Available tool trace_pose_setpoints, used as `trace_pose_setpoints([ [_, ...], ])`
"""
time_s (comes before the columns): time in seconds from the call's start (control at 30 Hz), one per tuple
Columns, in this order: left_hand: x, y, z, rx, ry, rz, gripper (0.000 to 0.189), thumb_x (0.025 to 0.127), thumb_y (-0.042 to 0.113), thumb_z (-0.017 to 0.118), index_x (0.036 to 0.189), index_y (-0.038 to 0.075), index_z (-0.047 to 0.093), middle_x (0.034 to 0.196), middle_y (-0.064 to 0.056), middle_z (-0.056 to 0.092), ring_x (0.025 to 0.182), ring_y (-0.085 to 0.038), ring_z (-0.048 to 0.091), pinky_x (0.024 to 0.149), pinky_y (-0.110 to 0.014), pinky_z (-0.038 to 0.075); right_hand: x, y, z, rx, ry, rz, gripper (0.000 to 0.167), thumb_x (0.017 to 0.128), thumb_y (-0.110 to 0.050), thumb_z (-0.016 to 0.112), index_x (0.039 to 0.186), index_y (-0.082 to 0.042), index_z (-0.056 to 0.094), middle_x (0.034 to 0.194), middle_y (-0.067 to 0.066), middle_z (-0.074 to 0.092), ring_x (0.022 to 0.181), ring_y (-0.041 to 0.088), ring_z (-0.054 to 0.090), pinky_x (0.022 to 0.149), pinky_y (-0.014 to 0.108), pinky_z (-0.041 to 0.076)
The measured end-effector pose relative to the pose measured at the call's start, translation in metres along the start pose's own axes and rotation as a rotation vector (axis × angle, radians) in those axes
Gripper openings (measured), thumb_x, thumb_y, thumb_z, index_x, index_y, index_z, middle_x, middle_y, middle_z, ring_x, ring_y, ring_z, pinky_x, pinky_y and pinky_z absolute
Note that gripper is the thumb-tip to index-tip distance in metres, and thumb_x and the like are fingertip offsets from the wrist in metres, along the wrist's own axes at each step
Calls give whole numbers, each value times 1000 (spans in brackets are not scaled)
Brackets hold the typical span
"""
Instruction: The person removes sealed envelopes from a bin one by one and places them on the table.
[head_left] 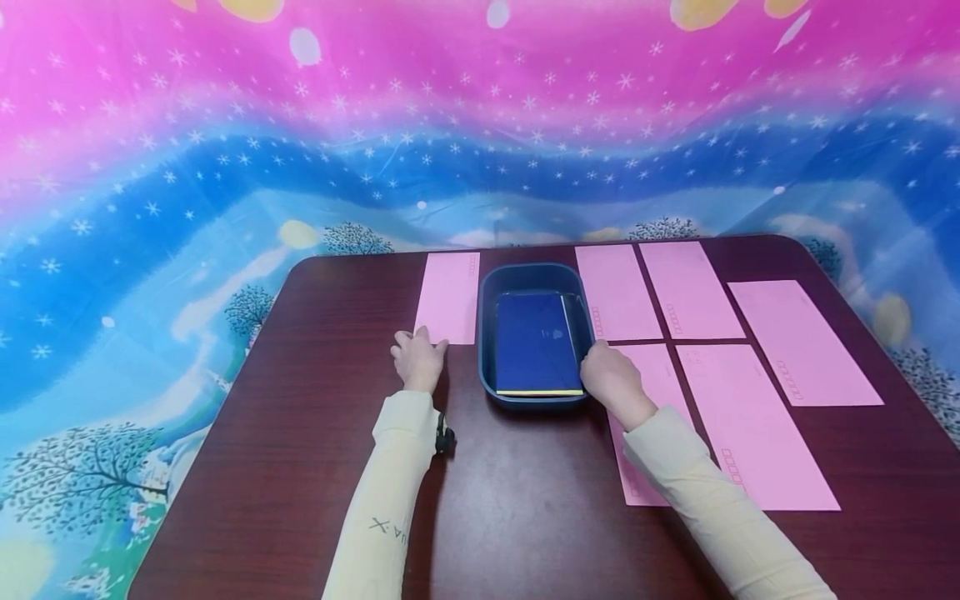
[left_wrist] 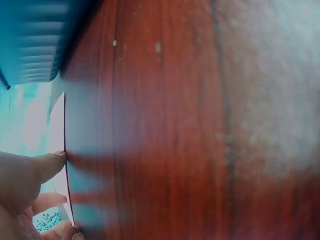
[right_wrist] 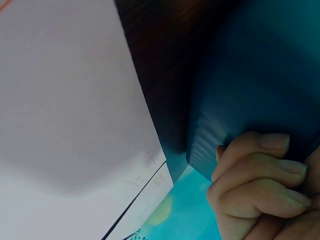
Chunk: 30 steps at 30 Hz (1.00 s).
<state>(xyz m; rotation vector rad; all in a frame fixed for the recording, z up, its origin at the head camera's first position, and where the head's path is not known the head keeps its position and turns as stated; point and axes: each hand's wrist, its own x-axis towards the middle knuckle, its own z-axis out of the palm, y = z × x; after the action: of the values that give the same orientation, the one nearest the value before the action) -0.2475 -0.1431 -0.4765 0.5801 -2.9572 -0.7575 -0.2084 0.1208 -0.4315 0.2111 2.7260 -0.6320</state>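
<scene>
Your cream sleeves (head_left: 378,500), foreground. Your left hand (head_left: 420,362), fingers spread, touches the near edge of a pink envelope (head_left: 447,296) just beyond it. Your right hand (head_left: 617,379) curls at a dark tub (head_left: 536,403), grip indeterminable; the blue book (head_left: 534,343) inside lies left of that hand.

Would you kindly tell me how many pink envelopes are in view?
6: one pink envelope left of the blue tray; right of it, two in the far row, two nearer, one farthest right. Any beneath the tray would be hidden.
</scene>
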Motion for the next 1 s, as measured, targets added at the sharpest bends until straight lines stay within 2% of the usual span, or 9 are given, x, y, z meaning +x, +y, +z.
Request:
trace_pose_setpoints([
  [0.13, 1, 0, 1, -42, 137, 12, 47, 91, 33, 62, 131, 8, 54, 126, -25, 48, 112, -42, 46, 92, -47, 43, 0, 0, 1, -2, -1, -3, 41, 99, -14, 32, 126, 16, 41, 101, 28, 60, 80, 33, 58, 62, 34, 46],
  [0.23, -1, 10, -3, -107, 247, 60, 43, 92, 32, 61, 129, 9, 55, 119, -20, 57, 108, -38, 52, 89, -45, 44, 0, 0, 2, -7, 4, -6, 42, 99, -14, 33, 127, 16, 41, 102, 28, 60, 80, 33, 58, 64, 35, 47],
  [0.33, -9, 28, -11, -147, 268, 151, 33, 94, 34, 58, 118, 10, 58, 106, -13, 65, 98, -31, 59, 78, -43, 50, 0, 0, 2, -7, 7, -7, 42, 99, -14, 33, 127, 16, 41, 104, 29, 60, 82, 34, 58, 66, 37, 48],
  [0.4, -18, 43, -16, -138, 270, 232, 25, 95, 34, 56, 106, 12, 61, 91, -8, 69, 86, -27, 64, 67, -41, 52, 0, 0, 1, -10, 10, -7, 42, 99, -15, 33, 127, 16, 41, 105, 30, 60, 83, 34, 58, 67, 38, 49],
  [0.53, -42, 67, -20, 8, 253, 397, 28, 95, 37, 56, 82, 13, 63, 64, -4, 65, 60, -21, 63, 49, -33, 46, 0, 0, 0, -11, 7, -7, 42, 99, -15, 32, 126, 16, 41, 105, 30, 60, 83, 34, 58, 67, 39, 49],
  [0.63, -60, 79, -20, 174, 190, 470, 36, 94, 44, 56, 81, 11, 64, 61, -4, 63, 56, -19, 60, 47, -29, 44, 0, 0, -1, -7, 4, -3, 42, 99, -15, 32, 126, 16, 41, 103, 29, 60, 82, 34, 58, 65, 37, 48],
  [0.77, -75, 86, -18, 400, 163, 495, 49, 91, 54, 53, 91, 8, 68, 73, -5, 67, 69, -18, 60, 61, -27, 48, 1, 0, -1, -3, -2, -3, 42, 100, -14, 32, 126, 17, 41, 100, 27, 60, 80, 33, 59, 62, 34, 47],
  [0.87, -80, 87, -15, 530, 168, 500, 58, 90, 62, 49, 87, 8, 69, 74, -4, 66, 75, -18, 56, 69, -28, 45, 1, 0, 0, -5, 5, -6, 41, 99, -14, 32, 124, 16, 42, 100, 28, 60, 80, 33, 59, 62, 36, 48],
  [1.0, -84, 86, -12, 604, 145, 509, 64, 89, 67, 44, 78, 9, 70, 68, -3, 64, 75, -18, 54, 70, -29, 41, 1, -1, 0, -5, 9, -9, 40, 99, -14, 32, 122, 16, 43, 100, 28, 60, 79, 33, 59, 62, 36, 48],
])
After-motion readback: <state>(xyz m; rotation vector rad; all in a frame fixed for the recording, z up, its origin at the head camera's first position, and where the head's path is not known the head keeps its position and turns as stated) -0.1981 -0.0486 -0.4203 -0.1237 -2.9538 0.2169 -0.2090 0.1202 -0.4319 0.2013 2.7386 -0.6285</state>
